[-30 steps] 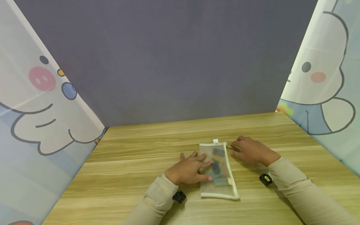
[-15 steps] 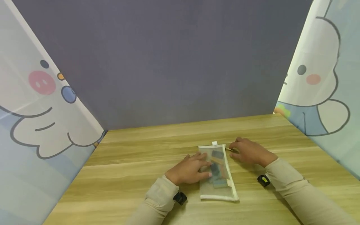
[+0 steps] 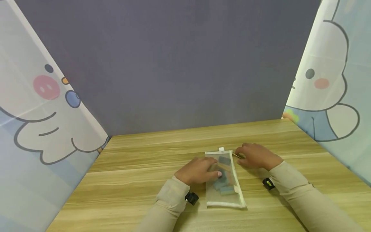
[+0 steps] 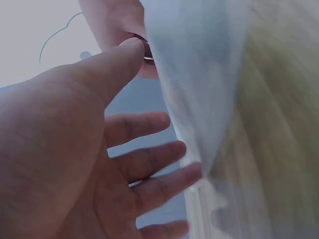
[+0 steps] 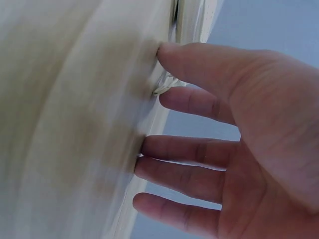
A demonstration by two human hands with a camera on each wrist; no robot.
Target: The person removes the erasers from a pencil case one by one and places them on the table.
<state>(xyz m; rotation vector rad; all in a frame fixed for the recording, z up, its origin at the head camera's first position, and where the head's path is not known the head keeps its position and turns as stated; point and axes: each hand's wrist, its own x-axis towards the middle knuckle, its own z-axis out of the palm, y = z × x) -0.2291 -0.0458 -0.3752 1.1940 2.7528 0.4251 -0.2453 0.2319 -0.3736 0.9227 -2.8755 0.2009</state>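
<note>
A see-through mesh pouch with white edging and a white tab lies on the wooden table. Several small items show through its mesh, including a dark grey piece and a pale blue one. My left hand is over the pouch's left half; in the left wrist view its fingers are spread and loosely bent, holding nothing. Beside the pouch's far right corner is my right hand, fingertips down at the table. A small zipper pull lies by its index fingertip, with the thumb held apart from it.
The wooden table reaches back to a dark grey panel. Cartoon-printed curtains hang at the left and right. Each wrist wears a small black camera mount, one on the left and one on the right.
My left hand has drawn its spread fingers in and come up from lying flat on the pouch. The right hand stays by the zipper corner, barely moved. The head view shifts slightly.
</note>
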